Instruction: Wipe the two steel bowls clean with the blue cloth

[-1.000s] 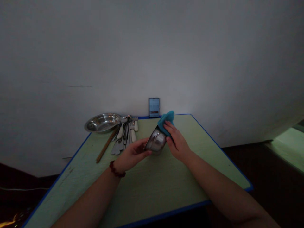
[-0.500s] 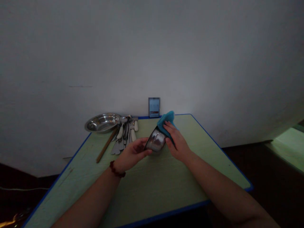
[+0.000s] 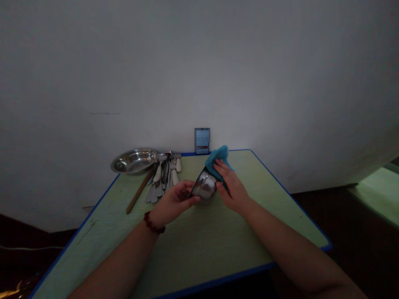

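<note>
A small shiny metal bowl point(image 3: 205, 186) is held tilted over the middle of the table, its opening turned up and to the left. My left hand point(image 3: 178, 197) grips its lower left rim, thumb outside and fingers partly hidden behind the edge. Against the bowl's upper right side my right hand point(image 3: 231, 185) presses a blue cloth point(image 3: 215, 158), the fingers lying over it and the thumb near the bowl's outer wall. A dark red band circles my left wrist.
On the left stands an oval metal dish point(image 3: 135, 162) at the table's edge. Beside it lie wooden chopsticks point(image 3: 139, 193) and a pile of forks, spoons and knives point(image 3: 165, 172). A phone point(image 3: 202, 141) leans on the wall behind the blue-edged table point(image 3: 249, 245).
My right hand and the blue cloth have shifted very slightly to the left along the bowl. My left hand keeps its grip, almost unmoved.
</note>
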Action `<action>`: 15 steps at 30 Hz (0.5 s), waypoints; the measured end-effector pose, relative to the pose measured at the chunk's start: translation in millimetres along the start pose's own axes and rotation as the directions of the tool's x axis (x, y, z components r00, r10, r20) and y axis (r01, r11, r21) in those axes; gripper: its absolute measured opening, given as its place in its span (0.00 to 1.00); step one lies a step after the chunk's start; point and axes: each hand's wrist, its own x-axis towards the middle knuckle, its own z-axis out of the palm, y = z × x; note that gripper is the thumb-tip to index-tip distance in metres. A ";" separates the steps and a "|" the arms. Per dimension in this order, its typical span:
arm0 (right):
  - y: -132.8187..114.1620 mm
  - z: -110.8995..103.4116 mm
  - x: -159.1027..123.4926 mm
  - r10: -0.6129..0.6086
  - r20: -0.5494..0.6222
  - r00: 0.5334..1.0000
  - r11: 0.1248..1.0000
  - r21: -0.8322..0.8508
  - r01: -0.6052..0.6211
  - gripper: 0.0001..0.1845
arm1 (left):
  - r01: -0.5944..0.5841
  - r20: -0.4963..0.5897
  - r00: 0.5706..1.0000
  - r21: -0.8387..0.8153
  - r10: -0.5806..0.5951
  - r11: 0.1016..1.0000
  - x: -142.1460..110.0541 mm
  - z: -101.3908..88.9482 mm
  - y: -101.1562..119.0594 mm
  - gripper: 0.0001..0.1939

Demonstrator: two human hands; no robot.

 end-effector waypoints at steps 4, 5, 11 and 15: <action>-1.2 -0.4 0.3 -0.005 0.000 1.000 1.000 -0.001 0.005 0.25 | -0.009 -0.001 1.000 0.008 0.009 1.000 -0.7 0.8 0.1 0.13; -1.5 -0.6 0.4 -0.007 0.001 1.000 1.000 0.000 0.007 0.25 | -0.007 -0.002 1.000 0.008 0.007 1.000 -0.7 1.0 0.0 0.13; -1.6 -0.7 1.1 -0.001 0.015 1.000 1.000 0.010 0.001 0.25 | -0.030 0.000 1.000 -0.005 0.030 1.000 -0.7 3.8 1.6 0.12; -0.9 0.0 1.0 0.002 0.014 1.000 1.000 0.006 -0.003 0.25 | -0.036 0.001 0.999 -0.014 0.036 0.999 -0.7 5.1 3.8 0.13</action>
